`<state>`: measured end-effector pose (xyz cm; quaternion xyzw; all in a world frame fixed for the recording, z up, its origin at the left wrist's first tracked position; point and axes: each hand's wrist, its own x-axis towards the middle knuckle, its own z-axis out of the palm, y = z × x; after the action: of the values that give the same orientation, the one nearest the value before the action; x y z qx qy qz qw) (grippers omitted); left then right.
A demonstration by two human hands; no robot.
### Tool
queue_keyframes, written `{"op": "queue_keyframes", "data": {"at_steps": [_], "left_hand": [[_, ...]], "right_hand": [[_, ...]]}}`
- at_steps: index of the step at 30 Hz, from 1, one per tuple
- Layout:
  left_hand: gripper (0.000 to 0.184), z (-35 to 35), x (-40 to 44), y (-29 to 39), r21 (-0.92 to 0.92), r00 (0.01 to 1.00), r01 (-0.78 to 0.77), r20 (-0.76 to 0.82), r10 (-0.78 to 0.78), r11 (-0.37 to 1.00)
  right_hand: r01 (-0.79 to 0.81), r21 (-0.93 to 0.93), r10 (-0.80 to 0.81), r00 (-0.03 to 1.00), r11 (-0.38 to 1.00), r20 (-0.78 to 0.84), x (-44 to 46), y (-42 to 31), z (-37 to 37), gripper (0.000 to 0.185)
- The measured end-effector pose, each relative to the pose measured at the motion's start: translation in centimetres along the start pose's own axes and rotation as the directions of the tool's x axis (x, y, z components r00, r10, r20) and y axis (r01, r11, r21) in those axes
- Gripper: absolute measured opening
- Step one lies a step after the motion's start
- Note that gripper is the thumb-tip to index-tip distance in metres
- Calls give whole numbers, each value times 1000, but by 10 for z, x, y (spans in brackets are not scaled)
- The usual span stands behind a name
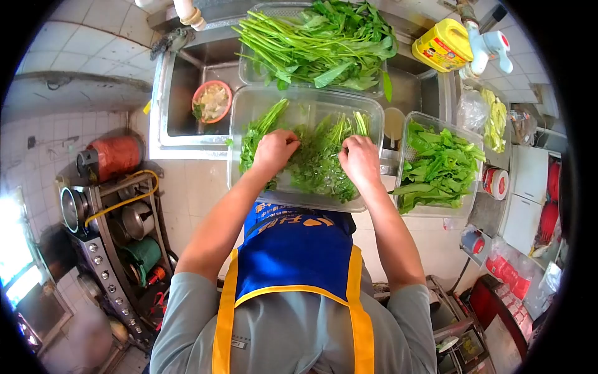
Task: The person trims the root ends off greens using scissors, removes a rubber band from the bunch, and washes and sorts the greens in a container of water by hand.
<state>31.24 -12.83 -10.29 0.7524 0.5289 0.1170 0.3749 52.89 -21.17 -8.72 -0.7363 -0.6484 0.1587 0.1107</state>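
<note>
A clear plastic tub (pixel 377 109) with fine-leaved green herbs (pixel 317 168) in it sits in front of me at the sink's near edge. Over its left part my left hand (pixel 277 151) is closed, fingertips pinched at the edge of the herbs; anything between them is hidden. My right hand (pixel 360 159) curls at the tub's right side, closed on herb stems that show just beyond the fingers. A separate bunch of herbs (pixel 254 138) lies along the tub's left wall. Water and small bubbles seem to glint among the leaves.
Behind the tub, long-stemmed greens (pixel 324 47) fill another container across the steel sink (pixel 163 118). A pink bowl (pixel 228 100) stands in the left basin. Cut leafy greens (pixel 439 165) fill a tub at right. A yellow jug (pixel 445 45) stands near the tap (pixel 489 50).
</note>
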Motion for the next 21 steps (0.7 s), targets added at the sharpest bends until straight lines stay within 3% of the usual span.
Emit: {"op": "queue_keyframes", "data": {"at_steps": [6, 10, 14, 15, 16, 18, 19, 21], "left_hand": [[21, -34, -7, 13, -106, 979, 160, 142, -145, 981], [21, -52, -9, 10, -248, 987, 162, 49, -155, 955], [22, -126, 2, -20, -482, 962, 175, -104, -254, 858], [23, -141, 7, -41, -103, 945, 45, -317, -75, 994], [24, -152, 8, -52, 312, 885, -31, -433, 171, 950], [25, -166, 3, -65, 795, 821, 128, -420, 386, 593], [27, -170, 2, -75, 796, 863, 135, -388, 325, 590], [27, -157, 10, -73, 486, 931, 125, -360, 68, 865]], "right_hand": [[164, 96, -149, 978, 982, -148, 11, -22, 5, 30], [214, 153, -203, 975, 965, -86, 21, -36, 19, 31], [194, 131, -195, 981, 972, 2, 20, -40, 24, 31], [191, 126, -194, 981, 973, 14, 19, -40, 25, 31], [188, 121, -192, 981, 975, 25, 19, -41, 25, 31], [220, 198, -217, 976, 955, -37, 23, -46, 26, 29], [237, 234, -227, 971, 943, -73, 27, -48, 26, 29], [263, 396, -257, 964, 880, -71, 35, -62, 28, 27]]}}
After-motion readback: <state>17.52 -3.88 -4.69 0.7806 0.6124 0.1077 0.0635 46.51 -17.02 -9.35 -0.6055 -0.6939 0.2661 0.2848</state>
